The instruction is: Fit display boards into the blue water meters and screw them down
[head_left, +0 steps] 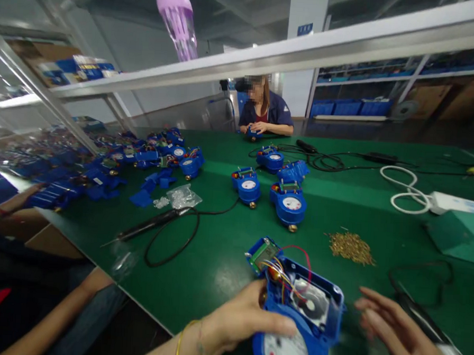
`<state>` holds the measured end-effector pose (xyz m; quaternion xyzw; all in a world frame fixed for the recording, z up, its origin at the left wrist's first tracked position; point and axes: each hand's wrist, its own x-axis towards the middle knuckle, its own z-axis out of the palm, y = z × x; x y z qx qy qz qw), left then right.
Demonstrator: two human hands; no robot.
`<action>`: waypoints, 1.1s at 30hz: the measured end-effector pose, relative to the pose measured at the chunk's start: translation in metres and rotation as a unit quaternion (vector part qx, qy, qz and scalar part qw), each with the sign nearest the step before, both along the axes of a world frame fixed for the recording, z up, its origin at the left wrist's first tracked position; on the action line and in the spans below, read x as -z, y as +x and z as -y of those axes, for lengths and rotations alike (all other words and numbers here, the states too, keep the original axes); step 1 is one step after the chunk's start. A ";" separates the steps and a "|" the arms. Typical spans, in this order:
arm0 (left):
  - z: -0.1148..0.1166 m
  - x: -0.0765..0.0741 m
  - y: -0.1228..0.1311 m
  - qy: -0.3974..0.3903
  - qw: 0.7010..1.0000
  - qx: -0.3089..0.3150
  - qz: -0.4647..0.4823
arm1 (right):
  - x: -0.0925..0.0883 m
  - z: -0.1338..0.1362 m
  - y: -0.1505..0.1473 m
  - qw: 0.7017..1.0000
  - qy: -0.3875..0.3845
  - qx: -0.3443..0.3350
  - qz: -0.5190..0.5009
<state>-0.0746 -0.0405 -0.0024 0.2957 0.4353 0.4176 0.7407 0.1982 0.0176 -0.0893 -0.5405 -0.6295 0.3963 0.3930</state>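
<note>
My left hand [245,318] grips the left side of an opened blue water meter [297,313] at the near edge of the green table [217,250]. Inside the meter are coloured wires, a white gear part and a small green circuit board [263,251] hanging out at its top left. My right hand [396,331] hovers just right of the meter with fingers spread and nothing in them. A pile of small brass screws [350,247] lies beyond my right hand.
Three closed blue meters [289,204] stand mid-table, several more and blue covers [142,162] at the far left. A soldering iron [151,226] with a black cord lies left. A person [264,112] works at the far side. White power strip [458,202] at right.
</note>
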 end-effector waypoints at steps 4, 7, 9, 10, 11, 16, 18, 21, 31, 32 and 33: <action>0.016 0.037 0.048 0.020 0.996 0.081 0.009 | -0.025 -0.015 0.017 0.978 -0.126 -0.102 -0.127; 0.019 0.051 0.059 0.064 0.989 0.122 -0.051 | -0.036 -0.014 0.013 0.958 -0.177 -0.174 -0.146; 0.021 0.052 0.056 0.082 0.983 0.124 -0.108 | -0.039 -0.009 0.007 0.953 -0.189 -0.197 -0.131; 0.022 0.052 0.053 0.088 0.980 0.119 -0.133 | -0.039 -0.007 0.004 0.954 -0.189 -0.199 -0.117; 0.024 0.050 0.050 0.092 0.977 0.111 -0.155 | -0.038 -0.005 0.002 0.956 -0.188 -0.198 -0.103; 0.020 0.053 0.044 0.025 0.987 -0.041 -0.155 | -0.032 -0.001 -0.001 0.957 -0.209 -0.184 -0.082; 0.008 0.061 0.049 -0.018 0.992 -0.090 -0.088 | -0.030 -0.003 -0.001 0.955 -0.217 -0.181 -0.091; -0.012 0.073 0.059 -0.028 0.994 -0.103 -0.037 | -0.030 -0.005 0.000 0.953 -0.213 -0.192 -0.101; -0.045 0.038 0.050 0.071 0.988 -0.137 -0.018 | -0.048 -0.005 0.002 0.977 -0.043 -0.176 -0.109; -0.046 0.033 0.050 0.077 0.988 -0.129 -0.016 | -0.052 -0.006 -0.001 0.982 -0.006 -0.167 -0.087; -0.048 0.029 0.050 0.082 0.989 -0.121 -0.014 | -0.055 -0.006 -0.003 0.985 0.026 -0.159 -0.064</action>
